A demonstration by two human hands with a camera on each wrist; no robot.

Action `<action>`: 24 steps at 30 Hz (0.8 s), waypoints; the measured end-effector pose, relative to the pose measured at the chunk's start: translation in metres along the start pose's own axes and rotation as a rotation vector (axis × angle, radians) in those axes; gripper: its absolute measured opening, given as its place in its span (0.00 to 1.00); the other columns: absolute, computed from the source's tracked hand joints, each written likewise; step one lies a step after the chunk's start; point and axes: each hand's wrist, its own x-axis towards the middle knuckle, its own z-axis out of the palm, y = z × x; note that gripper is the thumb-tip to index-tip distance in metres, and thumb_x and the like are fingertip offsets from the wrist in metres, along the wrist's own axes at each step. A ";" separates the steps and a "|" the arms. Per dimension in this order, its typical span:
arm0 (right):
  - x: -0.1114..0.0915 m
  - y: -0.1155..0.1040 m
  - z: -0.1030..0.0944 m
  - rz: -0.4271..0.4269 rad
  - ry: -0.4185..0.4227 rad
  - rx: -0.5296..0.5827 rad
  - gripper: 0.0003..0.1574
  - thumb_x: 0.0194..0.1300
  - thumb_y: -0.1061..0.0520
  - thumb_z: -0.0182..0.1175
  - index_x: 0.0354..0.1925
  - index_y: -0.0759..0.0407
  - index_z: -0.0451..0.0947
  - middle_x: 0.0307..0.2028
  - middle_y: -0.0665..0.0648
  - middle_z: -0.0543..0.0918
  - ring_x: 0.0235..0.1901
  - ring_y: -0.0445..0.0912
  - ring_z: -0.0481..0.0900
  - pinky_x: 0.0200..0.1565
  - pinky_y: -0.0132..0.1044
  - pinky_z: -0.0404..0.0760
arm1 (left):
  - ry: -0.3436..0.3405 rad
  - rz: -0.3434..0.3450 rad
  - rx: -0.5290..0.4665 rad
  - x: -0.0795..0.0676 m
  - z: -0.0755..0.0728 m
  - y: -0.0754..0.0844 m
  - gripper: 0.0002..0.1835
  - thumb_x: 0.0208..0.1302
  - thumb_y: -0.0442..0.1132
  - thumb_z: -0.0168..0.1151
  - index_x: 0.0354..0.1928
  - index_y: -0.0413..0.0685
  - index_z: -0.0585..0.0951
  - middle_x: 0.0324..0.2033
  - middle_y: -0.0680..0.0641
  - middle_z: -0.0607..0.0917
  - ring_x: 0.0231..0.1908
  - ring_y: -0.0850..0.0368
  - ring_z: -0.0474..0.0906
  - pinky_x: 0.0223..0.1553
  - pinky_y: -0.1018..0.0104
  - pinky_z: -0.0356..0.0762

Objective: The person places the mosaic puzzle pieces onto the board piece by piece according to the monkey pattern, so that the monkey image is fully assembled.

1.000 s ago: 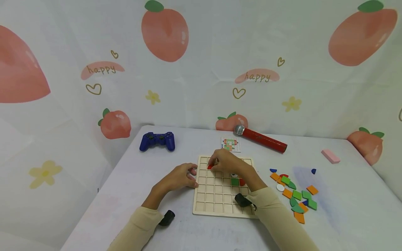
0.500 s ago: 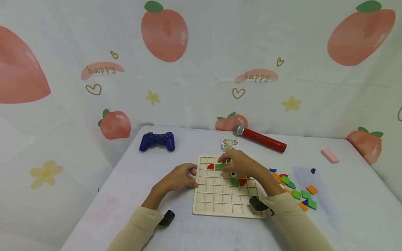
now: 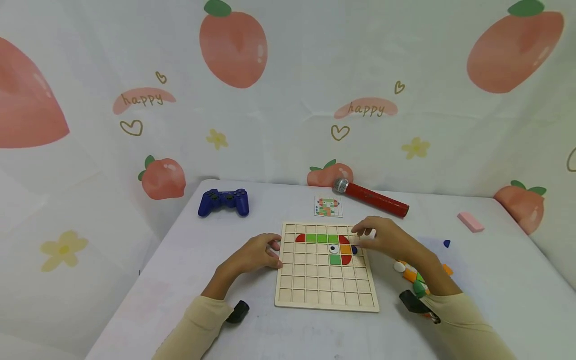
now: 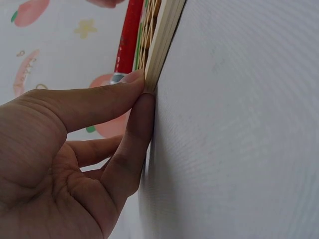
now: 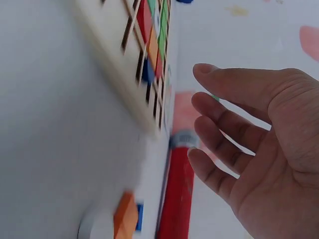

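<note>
A wooden grid board (image 3: 310, 298) lies on the table. Set in its cells are a red quarter-round (image 3: 300, 238), a row of green squares (image 3: 322, 239), a round eye piece (image 3: 333, 249), an orange square (image 3: 345, 249) and a blue half-round (image 3: 355, 250), with further red and green pieces beside them. At the board's left edge, the thumb and a finger of my left hand (image 3: 256, 254) pinch the rim, as the left wrist view shows. My right hand (image 3: 388, 239) hovers by the right edge, fingers loosely bent and holding nothing.
Loose coloured pieces, among them a white disc (image 3: 399, 267), lie right of the board, partly hidden by my right forearm. Behind stand a pattern card (image 3: 328, 206) and a red microphone (image 3: 377, 200). A blue game controller (image 3: 223, 202) is back left, a pink block (image 3: 471, 222) far right.
My right hand has let go of the red quarter-round in the upper row and moved right, off the pieces and over to the board's right edge. The left hand stays put.
</note>
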 end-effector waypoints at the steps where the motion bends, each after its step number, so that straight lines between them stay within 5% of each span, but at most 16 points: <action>1: -0.003 0.003 -0.002 0.011 0.003 -0.009 0.18 0.70 0.54 0.71 0.56 0.58 0.87 0.45 0.51 0.85 0.47 0.49 0.79 0.47 0.43 0.80 | 0.000 0.002 0.000 0.000 0.000 0.000 0.41 0.57 0.33 0.80 0.71 0.32 0.73 0.49 0.46 0.82 0.44 0.58 0.84 0.50 0.60 0.83; 9: -0.024 0.029 -0.016 0.086 0.024 -0.041 0.20 0.67 0.56 0.72 0.56 0.59 0.86 0.45 0.52 0.86 0.47 0.50 0.79 0.45 0.41 0.82 | 0.002 0.011 0.007 0.000 0.000 -0.001 0.40 0.57 0.33 0.80 0.71 0.32 0.73 0.50 0.46 0.82 0.44 0.58 0.85 0.51 0.58 0.83; 18: -0.037 0.046 -0.023 0.157 -0.017 -0.059 0.26 0.64 0.52 0.76 0.57 0.62 0.86 0.47 0.56 0.87 0.48 0.53 0.80 0.51 0.54 0.84 | -0.002 0.019 -0.001 0.000 -0.001 -0.001 0.40 0.57 0.32 0.80 0.71 0.31 0.73 0.49 0.46 0.82 0.44 0.58 0.84 0.50 0.59 0.83; 24: -0.040 0.053 -0.022 0.178 -0.035 -0.056 0.26 0.62 0.52 0.77 0.54 0.63 0.86 0.43 0.55 0.85 0.43 0.51 0.78 0.45 0.46 0.83 | -0.003 0.018 -0.002 0.000 -0.001 -0.001 0.40 0.57 0.33 0.80 0.71 0.31 0.73 0.49 0.46 0.82 0.44 0.58 0.84 0.50 0.59 0.83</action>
